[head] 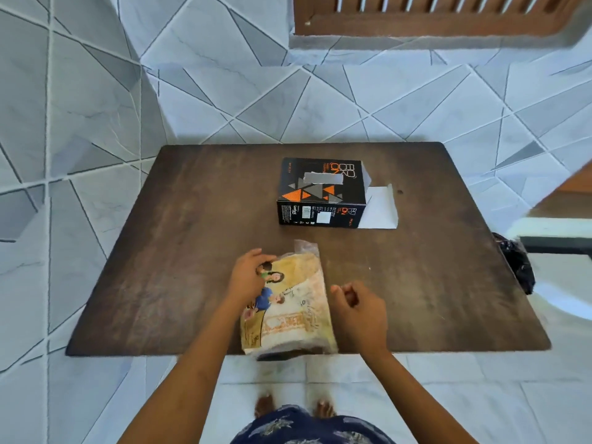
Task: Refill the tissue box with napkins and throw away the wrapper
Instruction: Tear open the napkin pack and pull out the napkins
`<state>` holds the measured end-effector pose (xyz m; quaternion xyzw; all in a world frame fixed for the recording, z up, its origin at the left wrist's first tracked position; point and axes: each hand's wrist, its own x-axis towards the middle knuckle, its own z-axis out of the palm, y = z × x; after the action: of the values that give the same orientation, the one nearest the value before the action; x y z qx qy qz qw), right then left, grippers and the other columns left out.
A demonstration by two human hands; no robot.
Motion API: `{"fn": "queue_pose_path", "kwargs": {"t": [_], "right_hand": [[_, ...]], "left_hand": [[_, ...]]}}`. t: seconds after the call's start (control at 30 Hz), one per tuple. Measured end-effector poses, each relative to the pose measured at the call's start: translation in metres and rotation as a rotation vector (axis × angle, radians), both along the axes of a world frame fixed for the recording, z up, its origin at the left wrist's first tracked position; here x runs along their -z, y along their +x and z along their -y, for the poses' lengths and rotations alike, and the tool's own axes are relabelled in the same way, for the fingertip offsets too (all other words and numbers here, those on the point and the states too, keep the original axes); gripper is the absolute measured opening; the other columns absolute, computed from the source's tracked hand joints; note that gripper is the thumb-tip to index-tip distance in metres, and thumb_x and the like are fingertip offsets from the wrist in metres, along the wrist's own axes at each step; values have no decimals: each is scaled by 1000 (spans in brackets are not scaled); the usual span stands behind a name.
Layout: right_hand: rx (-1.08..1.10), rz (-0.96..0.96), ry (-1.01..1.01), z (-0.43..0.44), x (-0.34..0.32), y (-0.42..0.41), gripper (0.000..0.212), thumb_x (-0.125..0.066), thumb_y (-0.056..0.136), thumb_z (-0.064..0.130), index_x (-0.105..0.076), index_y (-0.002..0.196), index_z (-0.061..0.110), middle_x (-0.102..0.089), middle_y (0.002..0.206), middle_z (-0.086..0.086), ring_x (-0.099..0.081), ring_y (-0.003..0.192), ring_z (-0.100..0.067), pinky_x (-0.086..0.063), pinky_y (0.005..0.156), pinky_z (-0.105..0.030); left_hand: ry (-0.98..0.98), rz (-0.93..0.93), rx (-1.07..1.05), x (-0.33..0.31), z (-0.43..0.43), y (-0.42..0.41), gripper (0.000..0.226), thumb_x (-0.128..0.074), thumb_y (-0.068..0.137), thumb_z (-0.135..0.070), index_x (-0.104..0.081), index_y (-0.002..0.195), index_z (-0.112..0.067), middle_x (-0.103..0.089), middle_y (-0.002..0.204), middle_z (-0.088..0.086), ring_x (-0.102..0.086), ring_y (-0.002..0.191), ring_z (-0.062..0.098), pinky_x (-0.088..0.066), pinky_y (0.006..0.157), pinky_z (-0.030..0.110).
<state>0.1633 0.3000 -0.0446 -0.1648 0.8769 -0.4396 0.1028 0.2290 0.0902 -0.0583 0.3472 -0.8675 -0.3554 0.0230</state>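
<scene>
A black tissue box (pixel 322 192) with orange and grey triangles stands on the dark wooden table (pixel 160 251), its right end flap (pixel 379 208) folded open and white inside. Nearer me lies a yellow printed pack of napkins (pixel 296 302) in its plastic wrapper, reaching to the table's front edge. My left hand (pixel 248 277) grips the pack's upper left side. Just right of the pack, not touching it, my right hand (pixel 360 307) hovers with loosely curled fingers and holds nothing.
A black plastic bag (pixel 515 261) hangs at the table's right edge beside a white chair (pixel 557 232). A tiled wall rises behind the table, with a brown wooden frame (pixel 432 17) at the top. My feet stand on the tiled floor below the front edge.
</scene>
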Motion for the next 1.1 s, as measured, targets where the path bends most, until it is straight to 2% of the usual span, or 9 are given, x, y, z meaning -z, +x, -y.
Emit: {"fn": "queue_pose_path", "kwargs": {"t": [0.03, 0.1, 0.17, 0.33, 0.63, 0.73, 0.8, 0.93, 1.1], "right_hand": [[-30, 47, 34, 1, 1, -4, 9, -59, 83, 37, -59, 84, 28, -64, 81, 9, -60, 76, -11, -48, 69, -30], [-197, 189, 144, 5, 10, -9, 53, -59, 83, 41, -40, 131, 25, -52, 129, 4, -55, 113, -18, -45, 93, -38], [-316, 280, 177, 11, 20, -9, 80, -60, 82, 40, -12, 144, 25, -33, 148, -2, -46, 126, -28, -41, 101, -42], [-342, 222, 243, 24, 34, 2, 76, -58, 85, 29, -11, 145, 28, -37, 145, -10, -49, 121, -32, -44, 98, -41], [-250, 148, 249, 37, 27, -34, 71, -59, 85, 24, -20, 144, 21, -40, 143, -13, -48, 123, -31, -41, 99, -40], [-308, -87, 366, 41, 20, -41, 64, -57, 86, 29, -25, 142, 23, -21, 154, -5, -33, 135, -26, -36, 106, -40], [-388, -220, 411, 42, 16, -41, 56, -53, 88, 36, -33, 139, 25, -23, 154, 0, -28, 138, -22, -31, 110, -39], [-476, -189, 528, 47, 12, -37, 57, -53, 85, 47, -40, 136, 24, -31, 151, 6, -31, 136, -16, -34, 107, -37], [-505, -320, 596, 51, 6, -40, 43, -47, 91, 38, -48, 130, 21, -38, 148, 2, -40, 132, -18, -43, 98, -35]], "left_hand": [[-12, -2, 1, 2, -2, -4, 59, -40, 78, 17, -60, 122, -16, -40, 145, 10, -37, 134, 27, -38, 106, 36], [-51, 27, -39, 2, -2, -8, 51, -45, 86, 4, -53, 129, -20, -35, 148, 9, -34, 136, 26, -37, 107, 39], [-76, 133, -69, -2, 1, -1, 50, -50, 90, -16, -40, 138, -23, -37, 147, 11, -40, 131, 29, -41, 103, 43], [215, 333, 74, -19, 1, 30, 81, -62, 85, -30, -10, 147, -28, -52, 136, 10, -55, 117, 32, -46, 94, 36], [60, 240, 94, -9, 5, 0, 81, -63, 82, -38, -14, 146, -34, -55, 134, 8, -55, 117, 31, -49, 94, 42], [2, 146, 93, -7, 2, -3, 68, -60, 86, -32, -26, 144, -29, -36, 149, 7, -41, 131, 28, -41, 102, 41], [-62, 100, 140, -7, -3, -3, 61, -59, 87, -30, -33, 142, -28, -18, 156, 5, -25, 141, 25, -31, 111, 41], [-169, 160, 416, 3, -8, -1, 64, -58, 84, -45, -33, 141, -32, -12, 158, -1, -10, 145, 20, -13, 119, 42], [-141, 195, 426, 8, -8, -1, 65, -56, 85, -47, -28, 143, -36, -5, 159, -4, -2, 146, 17, -16, 118, 43]]}}
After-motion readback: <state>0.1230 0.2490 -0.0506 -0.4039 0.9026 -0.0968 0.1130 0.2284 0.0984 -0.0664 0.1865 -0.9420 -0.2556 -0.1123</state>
